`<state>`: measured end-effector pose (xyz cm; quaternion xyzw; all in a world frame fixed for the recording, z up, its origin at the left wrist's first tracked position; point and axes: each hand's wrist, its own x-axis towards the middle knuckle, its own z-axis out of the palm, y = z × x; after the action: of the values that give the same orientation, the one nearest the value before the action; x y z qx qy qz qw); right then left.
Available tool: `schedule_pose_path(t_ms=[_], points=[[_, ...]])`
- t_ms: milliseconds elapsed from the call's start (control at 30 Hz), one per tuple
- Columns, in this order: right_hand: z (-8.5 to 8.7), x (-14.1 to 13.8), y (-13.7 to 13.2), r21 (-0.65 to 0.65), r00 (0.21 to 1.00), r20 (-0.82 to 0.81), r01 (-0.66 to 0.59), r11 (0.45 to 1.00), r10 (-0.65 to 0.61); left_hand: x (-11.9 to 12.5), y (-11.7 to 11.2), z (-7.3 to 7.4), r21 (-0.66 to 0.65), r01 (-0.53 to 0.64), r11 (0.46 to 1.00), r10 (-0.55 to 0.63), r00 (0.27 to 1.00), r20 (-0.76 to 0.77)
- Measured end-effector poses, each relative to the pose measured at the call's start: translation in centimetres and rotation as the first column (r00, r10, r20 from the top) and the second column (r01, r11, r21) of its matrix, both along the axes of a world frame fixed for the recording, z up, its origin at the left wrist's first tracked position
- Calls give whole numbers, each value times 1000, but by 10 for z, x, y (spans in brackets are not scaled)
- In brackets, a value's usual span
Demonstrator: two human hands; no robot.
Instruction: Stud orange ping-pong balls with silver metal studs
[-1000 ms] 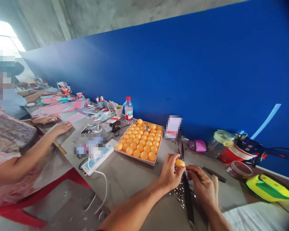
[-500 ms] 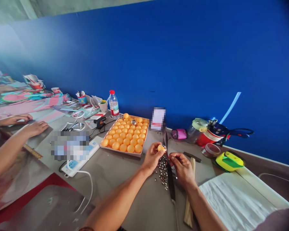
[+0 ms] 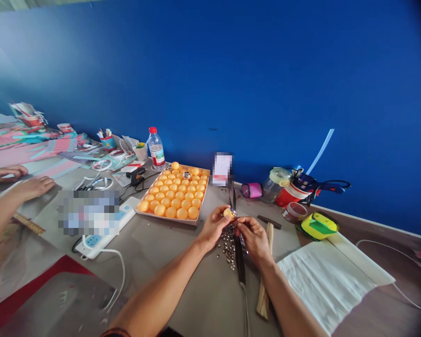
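My left hand point(image 3: 213, 227) pinches a small orange ball point(image 3: 227, 213) above the grey table point(image 3: 182, 276). My right hand point(image 3: 253, 235) is closed right next to the ball, its fingertips pinched on something too small to make out. Under both hands lies a heap of small shiny metal studs point(image 3: 228, 241) and a long dark strip point(image 3: 239, 252). A shallow tray point(image 3: 196, 218) packed with several orange balls sits just left of my left hand.
A white power strip point(image 3: 107, 229) with cable lies left of the tray, a water bottle point(image 3: 156, 150) behind it. A wooden stick point(image 3: 264, 276), white cloth point(image 3: 323, 281), yellow-green tool point(image 3: 317, 225), red tub point(image 3: 290, 194) and pink item point(image 3: 252, 190) lie right. Another person's hands point(image 3: 31, 186) rest far left.
The view swung right and pulled back, so the neighbour slid out to the left edge. My hands stay together on the orange ball, now lower over the studs.
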<state>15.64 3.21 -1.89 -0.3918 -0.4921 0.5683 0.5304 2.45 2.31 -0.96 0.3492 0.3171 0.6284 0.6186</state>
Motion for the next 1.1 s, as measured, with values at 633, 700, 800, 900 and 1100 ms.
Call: schedule_pose_path(t_ms=[633,700,800,900,1100], points=[[3,-2,1,-9,1000,-11,-11,1000,11,-2,-3,-1,149,-51,987,115,881,-460],[1,-1,2,-27,999,-44,-13,1000,12,-3,-2,-3,230,-29,973,155,822,-549],[-2,0,3,-45,997,-76,-25,999,21,-3,-2,-5,334,-22,942,247,721,-647],[-3,1,4,-57,996,-85,-37,998,32,-2,-3,-5,380,-41,924,302,688,-660],[0,0,3,-63,995,-81,-65,996,60,-2,-4,-1,402,-56,914,332,675,-659]])
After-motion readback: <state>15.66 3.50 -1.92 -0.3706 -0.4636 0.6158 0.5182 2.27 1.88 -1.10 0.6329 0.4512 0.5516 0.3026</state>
